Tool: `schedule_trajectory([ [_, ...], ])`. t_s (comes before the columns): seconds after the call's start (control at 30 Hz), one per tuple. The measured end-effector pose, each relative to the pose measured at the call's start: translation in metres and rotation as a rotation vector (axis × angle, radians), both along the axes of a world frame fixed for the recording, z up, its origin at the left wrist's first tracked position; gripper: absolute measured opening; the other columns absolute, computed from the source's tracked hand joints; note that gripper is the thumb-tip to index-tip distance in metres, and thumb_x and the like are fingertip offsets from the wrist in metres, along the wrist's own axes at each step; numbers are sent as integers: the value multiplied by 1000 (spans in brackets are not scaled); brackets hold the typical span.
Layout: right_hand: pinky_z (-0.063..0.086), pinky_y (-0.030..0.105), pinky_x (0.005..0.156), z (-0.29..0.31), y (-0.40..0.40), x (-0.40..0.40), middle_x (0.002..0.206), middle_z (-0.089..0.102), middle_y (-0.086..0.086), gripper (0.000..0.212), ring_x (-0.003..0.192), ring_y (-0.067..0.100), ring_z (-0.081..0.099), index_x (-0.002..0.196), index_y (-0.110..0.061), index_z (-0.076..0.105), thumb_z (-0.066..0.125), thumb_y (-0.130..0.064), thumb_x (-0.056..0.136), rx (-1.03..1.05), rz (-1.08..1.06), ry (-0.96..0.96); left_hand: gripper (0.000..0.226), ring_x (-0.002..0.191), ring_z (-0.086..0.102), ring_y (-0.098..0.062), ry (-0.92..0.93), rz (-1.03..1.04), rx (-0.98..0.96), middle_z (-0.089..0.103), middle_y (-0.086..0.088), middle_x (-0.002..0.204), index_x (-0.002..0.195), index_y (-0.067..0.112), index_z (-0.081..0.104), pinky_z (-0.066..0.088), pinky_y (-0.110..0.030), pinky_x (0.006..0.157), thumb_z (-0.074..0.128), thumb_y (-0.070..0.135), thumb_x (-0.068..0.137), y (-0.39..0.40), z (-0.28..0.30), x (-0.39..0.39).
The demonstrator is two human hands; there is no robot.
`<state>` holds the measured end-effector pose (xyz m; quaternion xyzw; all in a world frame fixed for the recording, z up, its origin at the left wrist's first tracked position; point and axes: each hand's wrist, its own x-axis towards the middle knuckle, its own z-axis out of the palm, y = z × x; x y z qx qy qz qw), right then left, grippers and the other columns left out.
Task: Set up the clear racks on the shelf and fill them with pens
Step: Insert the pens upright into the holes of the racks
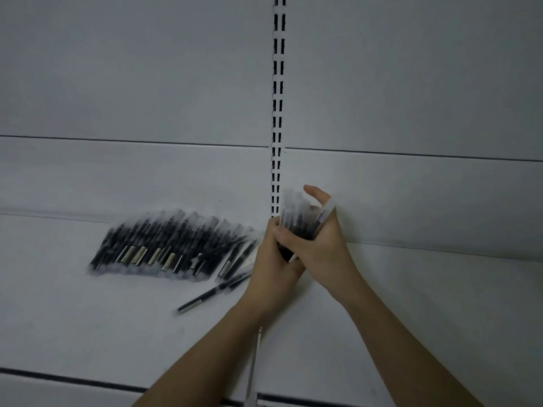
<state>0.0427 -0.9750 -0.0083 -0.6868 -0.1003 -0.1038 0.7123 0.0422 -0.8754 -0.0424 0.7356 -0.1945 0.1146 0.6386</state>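
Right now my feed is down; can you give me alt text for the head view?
Both hands, left hand and right hand, grip a bundle of pens upright above a white shelf. A loose pile of pens lies to the left, one stray pen nearer the front. No clear racks in view.

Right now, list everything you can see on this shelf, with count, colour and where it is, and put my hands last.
bundle of pens: one bunch, too many to count, black with clear caps, held upright in both hands by the slotted upright
pile of pens: one heap, too many to count, black with pale labels, lying on the shelf to the left of the hands
loose pen: one, black, lying alone on the shelf in front of the pile
shelf: one, white, under the pens
slotted upright: one, white, vertical on the back panel
left hand: one, fingers curled round the bundle
right hand: one, gripping the bundle from the right
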Motion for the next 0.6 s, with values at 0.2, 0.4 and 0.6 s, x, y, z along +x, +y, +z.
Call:
schedule_trajectory([
  [0.2,57,29,90,7,5,-8,123,58,-2,82,105,8,66,137,-42,39,82,-4,77,-127,-62,-5,52,101,69,-13,53,-78,-106,69,6,105,121,16,48,57,-29,82,63,-13,81,4,6,-6],
  [0.4,55,24,87,10,4,-13,122,54,-6,82,104,5,60,140,-38,38,84,-15,77,-233,-141,69,48,103,68,-11,99,-106,-76,67,1,110,118,17,49,58,-35,88,72,-3,80,10,-1,-6],
  [0.6,49,15,82,25,-29,-42,137,47,-8,84,116,9,55,152,-32,23,75,-34,86,-339,-134,229,31,84,67,-18,144,-73,37,66,8,93,102,29,47,57,-51,78,69,26,81,3,-6,-5],
])
